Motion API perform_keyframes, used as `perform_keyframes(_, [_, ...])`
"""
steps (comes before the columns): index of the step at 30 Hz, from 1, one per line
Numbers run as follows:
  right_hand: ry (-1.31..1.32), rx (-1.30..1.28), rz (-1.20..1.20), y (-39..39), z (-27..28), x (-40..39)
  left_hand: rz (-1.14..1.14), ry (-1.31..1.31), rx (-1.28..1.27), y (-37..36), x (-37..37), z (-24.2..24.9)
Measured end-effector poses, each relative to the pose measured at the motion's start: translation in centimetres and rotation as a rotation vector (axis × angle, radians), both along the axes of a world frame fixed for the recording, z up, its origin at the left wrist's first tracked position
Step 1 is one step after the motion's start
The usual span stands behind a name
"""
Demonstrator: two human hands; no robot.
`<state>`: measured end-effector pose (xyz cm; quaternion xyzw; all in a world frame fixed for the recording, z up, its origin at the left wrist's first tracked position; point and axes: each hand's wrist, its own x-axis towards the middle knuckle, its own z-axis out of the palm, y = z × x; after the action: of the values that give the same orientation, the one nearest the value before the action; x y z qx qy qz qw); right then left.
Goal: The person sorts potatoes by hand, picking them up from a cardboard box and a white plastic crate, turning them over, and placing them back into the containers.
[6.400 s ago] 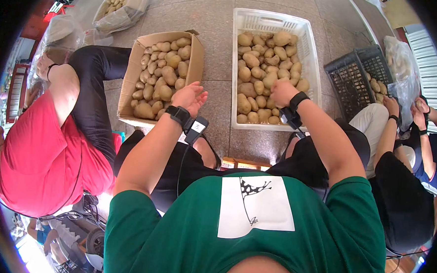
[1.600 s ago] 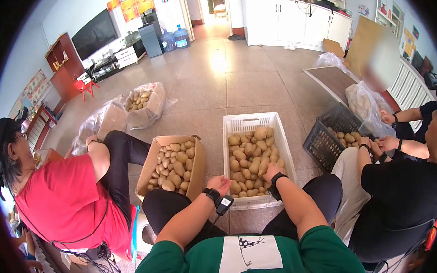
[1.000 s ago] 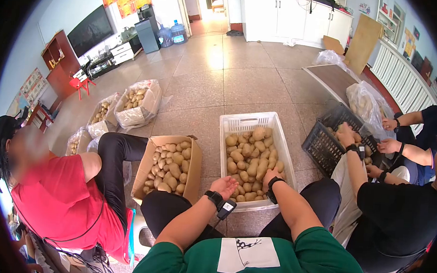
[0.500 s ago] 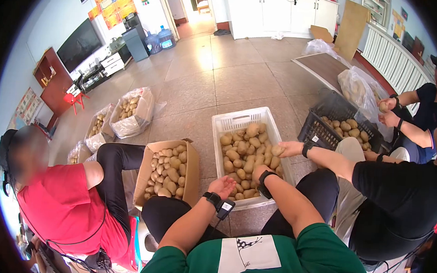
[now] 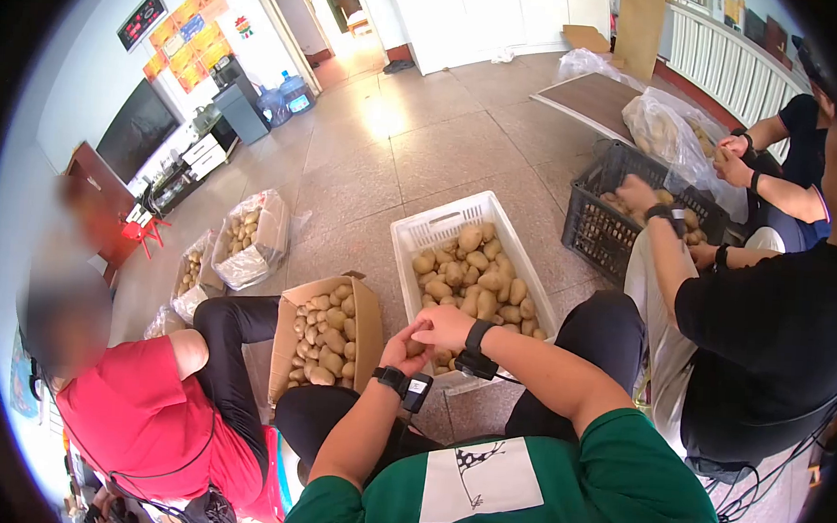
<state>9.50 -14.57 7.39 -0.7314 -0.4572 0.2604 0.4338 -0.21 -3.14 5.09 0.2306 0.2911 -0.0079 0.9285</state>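
Note:
My left hand (image 5: pixel 400 351) and my right hand (image 5: pixel 449 328) meet over the near left corner of the white plastic crate (image 5: pixel 402 261). Between them is a potato (image 5: pixel 416 348), partly hidden by my fingers. The left fingers curl around it from below, and the right fingers bend onto it from above. Many loose potatoes (image 5: pixel 479 282) fill the crate beneath my right wrist. Close to my left forearm stands an open cardboard box (image 5: pixel 366 327), also full of potatoes (image 5: pixel 325 332).
On the right, a co-worker's hand (image 5: pixel 636 195) is over a black crate (image 5: pixel 590 235) of potatoes. Another co-worker's hands (image 5: pixel 733 157) are near a plastic bag (image 5: pixel 667 123). A person in red (image 5: pixel 161 395) sits left. Bagged boxes (image 5: pixel 254 239) stand farther left.
My right hand has come out of the crate, moving left to meet my left hand at a potato. The neighbour's hand has moved from the white crate to the black one.

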Motion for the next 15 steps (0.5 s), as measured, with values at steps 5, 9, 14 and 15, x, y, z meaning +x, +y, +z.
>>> perform_keyframes(5, [-0.230,-0.009,0.005,-0.7,-0.9,0.6,0.156,0.147,0.015,3.0,-0.4,-3.8])
perform_keyframes(9, [-0.240,-0.118,-0.011,-1.6,-1.7,1.5,0.416,0.280,0.028,6.3,-1.3,-7.1])
perform_keyframes(14, [-0.276,-0.213,0.004,-2.5,-2.9,2.0,0.603,0.357,-0.024,9.7,-3.1,-9.9])
perform_keyframes(15, [-0.247,-0.239,-0.028,-2.6,-3.0,2.3,0.670,0.421,-0.019,9.3,-3.3,-8.3])
